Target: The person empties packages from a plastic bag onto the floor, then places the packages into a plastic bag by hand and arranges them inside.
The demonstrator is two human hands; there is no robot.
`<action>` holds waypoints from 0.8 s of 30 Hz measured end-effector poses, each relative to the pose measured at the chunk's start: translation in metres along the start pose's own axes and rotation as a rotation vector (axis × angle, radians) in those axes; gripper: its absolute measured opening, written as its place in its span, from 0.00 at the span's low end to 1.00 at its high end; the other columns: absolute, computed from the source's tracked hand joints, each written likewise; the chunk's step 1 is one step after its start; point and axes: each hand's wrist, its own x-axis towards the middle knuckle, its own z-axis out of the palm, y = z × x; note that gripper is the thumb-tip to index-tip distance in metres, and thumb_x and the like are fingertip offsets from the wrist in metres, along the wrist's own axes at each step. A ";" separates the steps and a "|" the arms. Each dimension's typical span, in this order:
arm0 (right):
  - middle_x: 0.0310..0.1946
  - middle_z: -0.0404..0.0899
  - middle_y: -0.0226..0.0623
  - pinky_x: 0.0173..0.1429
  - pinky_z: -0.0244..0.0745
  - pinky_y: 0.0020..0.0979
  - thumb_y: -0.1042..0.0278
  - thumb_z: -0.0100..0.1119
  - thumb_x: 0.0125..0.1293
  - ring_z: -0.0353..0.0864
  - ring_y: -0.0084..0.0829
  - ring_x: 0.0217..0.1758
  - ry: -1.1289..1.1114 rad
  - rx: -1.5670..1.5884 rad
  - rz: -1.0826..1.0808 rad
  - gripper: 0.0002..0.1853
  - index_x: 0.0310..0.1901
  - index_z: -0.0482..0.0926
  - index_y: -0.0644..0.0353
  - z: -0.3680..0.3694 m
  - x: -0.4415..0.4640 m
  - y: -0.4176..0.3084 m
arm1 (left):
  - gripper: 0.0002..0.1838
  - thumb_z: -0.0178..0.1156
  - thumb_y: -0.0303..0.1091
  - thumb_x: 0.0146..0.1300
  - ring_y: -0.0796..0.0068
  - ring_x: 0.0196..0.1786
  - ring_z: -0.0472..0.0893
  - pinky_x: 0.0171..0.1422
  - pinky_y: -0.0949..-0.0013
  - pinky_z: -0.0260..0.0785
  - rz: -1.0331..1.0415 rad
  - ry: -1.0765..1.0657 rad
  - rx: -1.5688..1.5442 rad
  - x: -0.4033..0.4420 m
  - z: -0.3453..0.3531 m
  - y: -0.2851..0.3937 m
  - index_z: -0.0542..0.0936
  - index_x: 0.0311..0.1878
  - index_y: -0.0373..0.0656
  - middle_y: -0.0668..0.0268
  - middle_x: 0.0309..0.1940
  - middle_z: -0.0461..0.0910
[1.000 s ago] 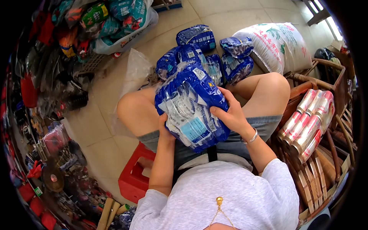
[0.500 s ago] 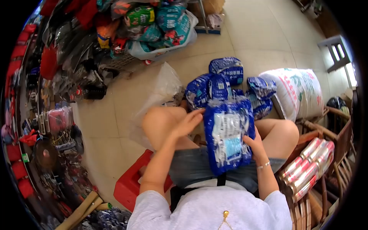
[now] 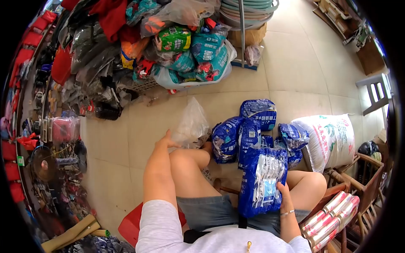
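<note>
Your right hand (image 3: 286, 198) clamps its fingers on one blue pack (image 3: 257, 181), seemingly filled already, over your lap (image 3: 204, 211), while your left hand (image 3: 166, 140) is at the clear bag (image 3: 192, 122), grip unclear to me, and other packs (image 3: 225, 140) lie unheld on the floor (image 3: 112, 143).

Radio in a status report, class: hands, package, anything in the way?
Right hand holding blue package. Left hand by plastic bag, contact unclear. Other packages just ahead.
</note>
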 end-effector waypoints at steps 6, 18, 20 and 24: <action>0.51 0.71 0.38 0.54 0.71 0.32 0.58 0.67 0.50 0.73 0.31 0.51 0.021 -0.019 -0.013 0.37 0.59 0.61 0.63 -0.003 0.002 0.000 | 0.48 0.70 0.49 0.38 0.58 0.63 0.65 0.63 0.62 0.60 -0.120 -0.130 0.085 -0.023 0.022 -0.028 0.62 0.64 0.40 0.51 0.61 0.64; 0.45 0.74 0.37 0.49 0.74 0.32 0.60 0.64 0.53 0.75 0.30 0.45 -0.004 0.079 -0.029 0.31 0.56 0.64 0.61 -0.018 -0.004 0.013 | 0.07 0.50 0.28 0.48 0.52 0.35 0.74 0.38 0.57 0.66 0.351 1.053 -0.252 -0.097 -0.029 0.018 0.75 0.30 0.39 0.53 0.29 0.75; 0.46 0.74 0.36 0.49 0.74 0.32 0.60 0.64 0.54 0.75 0.29 0.45 -0.013 0.082 -0.073 0.31 0.56 0.64 0.61 -0.014 -0.004 0.012 | 0.05 0.49 0.27 0.48 0.52 0.33 0.73 0.36 0.58 0.66 0.456 1.106 -0.293 -0.124 -0.058 0.040 0.73 0.28 0.38 0.53 0.28 0.74; 0.46 0.74 0.36 0.49 0.74 0.32 0.60 0.64 0.54 0.76 0.29 0.45 -0.034 0.106 -0.121 0.31 0.57 0.64 0.61 -0.005 -0.013 0.013 | 0.01 0.48 0.22 0.50 0.60 0.29 0.70 0.35 0.63 0.65 0.781 1.212 -0.372 -0.198 -0.095 0.091 0.69 0.26 0.37 0.57 0.25 0.69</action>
